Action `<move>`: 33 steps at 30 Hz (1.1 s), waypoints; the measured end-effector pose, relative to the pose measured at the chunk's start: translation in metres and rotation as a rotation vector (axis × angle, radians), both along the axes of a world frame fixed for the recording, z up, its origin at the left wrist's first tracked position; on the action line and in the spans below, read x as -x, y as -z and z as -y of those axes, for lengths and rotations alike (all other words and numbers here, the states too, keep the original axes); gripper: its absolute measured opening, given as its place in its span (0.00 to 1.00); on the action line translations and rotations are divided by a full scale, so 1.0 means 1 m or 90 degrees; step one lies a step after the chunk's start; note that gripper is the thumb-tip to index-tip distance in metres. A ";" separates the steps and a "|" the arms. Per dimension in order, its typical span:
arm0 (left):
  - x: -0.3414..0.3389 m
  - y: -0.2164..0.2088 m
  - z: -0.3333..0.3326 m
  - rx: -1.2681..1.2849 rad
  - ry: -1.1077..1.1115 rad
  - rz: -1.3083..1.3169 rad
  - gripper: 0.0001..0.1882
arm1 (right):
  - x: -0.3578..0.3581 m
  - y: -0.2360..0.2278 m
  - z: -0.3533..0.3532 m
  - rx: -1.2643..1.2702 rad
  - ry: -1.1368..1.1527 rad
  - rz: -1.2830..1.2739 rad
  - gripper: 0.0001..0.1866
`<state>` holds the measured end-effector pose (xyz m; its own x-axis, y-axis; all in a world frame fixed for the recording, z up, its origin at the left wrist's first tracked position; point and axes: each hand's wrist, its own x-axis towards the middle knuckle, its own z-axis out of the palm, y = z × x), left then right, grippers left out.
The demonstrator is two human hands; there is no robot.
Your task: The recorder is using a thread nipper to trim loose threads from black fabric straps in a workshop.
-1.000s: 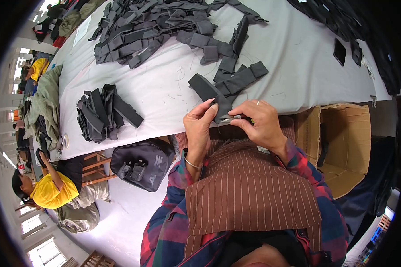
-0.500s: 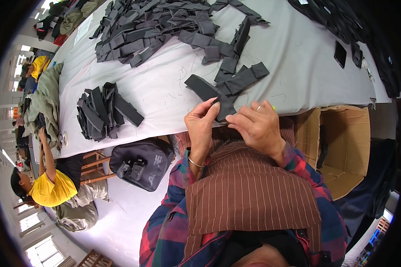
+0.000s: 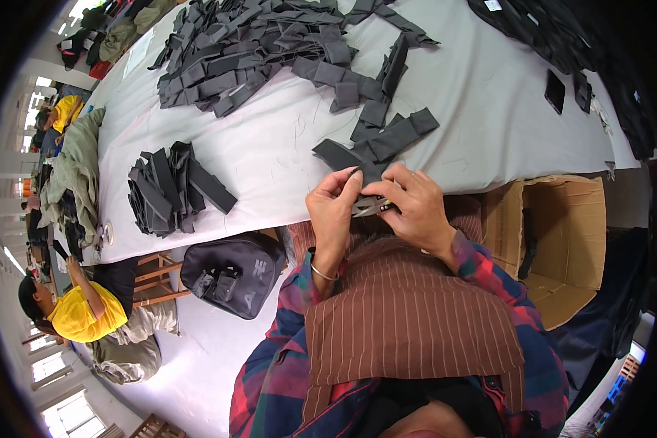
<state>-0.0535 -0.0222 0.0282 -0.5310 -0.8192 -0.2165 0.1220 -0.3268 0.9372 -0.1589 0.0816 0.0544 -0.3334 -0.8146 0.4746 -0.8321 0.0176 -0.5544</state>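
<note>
Large pale letters (image 3: 255, 280) stand on the front of the dark bag (image 3: 237, 255) below the desk (image 3: 270, 175), while the faint print on the left side of the cardboard box (image 3: 573, 226) and the small white label (image 3: 493, 5) on the dark fabric (image 3: 536, 33) cannot be read.

Two hands (image 3: 333, 206) and one metal tool (image 3: 371, 206) show, with one bag (image 3: 233, 266) and one box (image 3: 571, 274). Dark strips (image 3: 409, 135) overlap beyond counting.
</note>
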 end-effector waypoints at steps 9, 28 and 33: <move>-0.002 -0.044 0.014 0.547 0.128 0.049 0.24 | 0.021 -0.018 0.013 0.175 -0.027 0.351 0.08; 0.000 -0.027 0.010 0.370 0.160 0.119 0.11 | 0.025 -0.033 0.014 0.099 0.070 0.266 0.11; 0.002 -0.024 0.008 0.345 0.136 0.121 0.10 | 0.031 -0.025 0.009 0.067 0.125 0.053 0.13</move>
